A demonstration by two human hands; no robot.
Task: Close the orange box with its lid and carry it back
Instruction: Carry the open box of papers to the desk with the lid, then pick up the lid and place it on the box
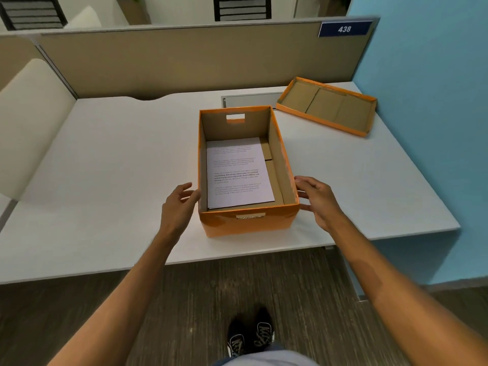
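The orange box [248, 223] stands open near the front edge of the white desk [111, 159], with a printed sheet of paper [239, 173] lying flat on its bottom. Its orange lid [327, 105] lies upside down at the back right of the desk, apart from the box. My left hand [179, 207] hovers at the box's left side, fingers spread, thumb almost at the wall. My right hand [319, 202] is at the right side with fingertips at the top corner. Neither hand grips anything.
A beige partition [184, 56] runs behind the desk, with a blue sign reading 438 [344, 29]. A blue wall [427, 101] borders the desk on the right. A cream chair back [31, 122] stands at the left. My shoes [250, 336] are on the dark floor.
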